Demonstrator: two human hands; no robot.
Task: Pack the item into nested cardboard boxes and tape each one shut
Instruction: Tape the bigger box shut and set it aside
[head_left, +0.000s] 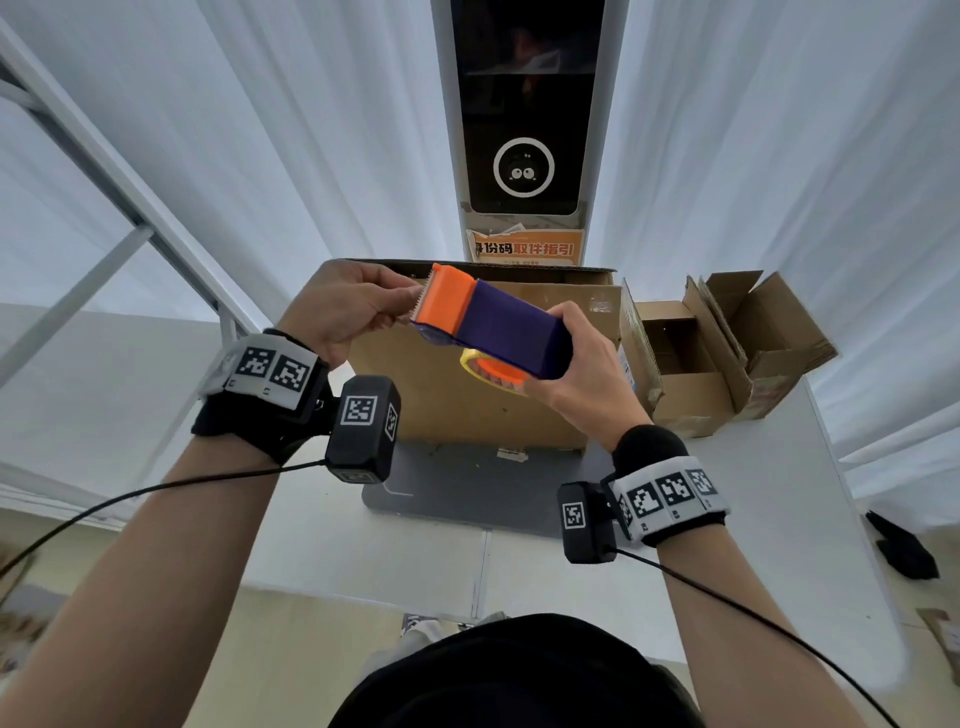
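Note:
A large cardboard box (457, 400) stands on a grey mat in the middle of the white table, its top flaps down. Above it my right hand (582, 374) grips the dark blue body of a tape dispenser (498, 327) with an orange cutter head and a yellow tape roll underneath. My left hand (343, 306) pinches at the serrated orange end of the dispenser, where the tape end is; the tape itself is too thin to make out. Both wrists wear marker bands with black tracker blocks and cables.
Smaller open cardboard boxes (727, 353) stand to the right of the large box on the white table (779, 493). A grey mat (467, 493) lies under the large box. A tall black and white kiosk (522, 130) rises behind. A dark object (904, 551) lies beyond the table's right edge.

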